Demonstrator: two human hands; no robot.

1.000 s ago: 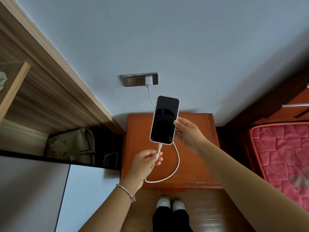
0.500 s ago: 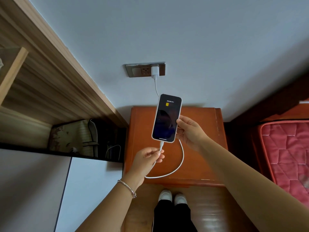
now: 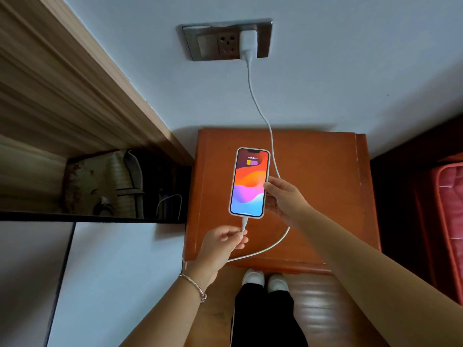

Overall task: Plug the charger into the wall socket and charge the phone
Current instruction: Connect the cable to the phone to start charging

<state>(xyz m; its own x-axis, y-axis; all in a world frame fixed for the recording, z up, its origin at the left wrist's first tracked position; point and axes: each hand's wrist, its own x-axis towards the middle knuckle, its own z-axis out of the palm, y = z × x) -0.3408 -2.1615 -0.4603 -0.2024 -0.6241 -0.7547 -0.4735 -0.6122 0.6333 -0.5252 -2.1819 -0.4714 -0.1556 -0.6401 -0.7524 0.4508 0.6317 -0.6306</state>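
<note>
The lit phone [image 3: 249, 182], long axis toward the wall, is over the nightstand [image 3: 320, 171], gripped at its edge by the right hand [image 3: 285, 197], while the left hand [image 3: 223, 244] pinches the cable [image 3: 244, 223] just below it.

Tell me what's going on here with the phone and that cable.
A person holds a phone over an orange bedside cabinet. The right hand grips the phone's edge; the left hand pinches the white cable just below the port, where it is plugged in. The cable runs up to a white charger seated in the wall socket. The phone is lit and shows a battery icon, so charging looks under way.
</note>
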